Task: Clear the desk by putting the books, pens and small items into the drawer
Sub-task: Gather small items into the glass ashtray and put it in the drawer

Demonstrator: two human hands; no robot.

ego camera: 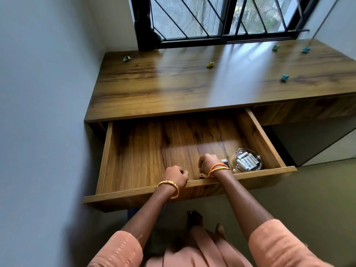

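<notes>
The wooden drawer [107, 151] stands pulled out under the desk [173, 87]. Both my hands are inside it near the front board. My left hand [176, 175] is curled into a fist just behind the front edge, with nothing visible in it. My right hand [209, 162] is also curled, knuckles up, and I cannot tell whether its fingers hold anything. A small dark item [201, 177] lies on the drawer floor under my right wrist. A glass bowl of batteries [247, 159] sits in the drawer's front right corner. Several small folded paper figures, such as a yellow one [210, 64], lie scattered on the desk.
A grey wall [48, 93] runs close along the desk's left side. A barred window [221, 18] is behind the desk. A second, closed drawer front [308, 112] is to the right. Most of the open drawer's floor is bare wood.
</notes>
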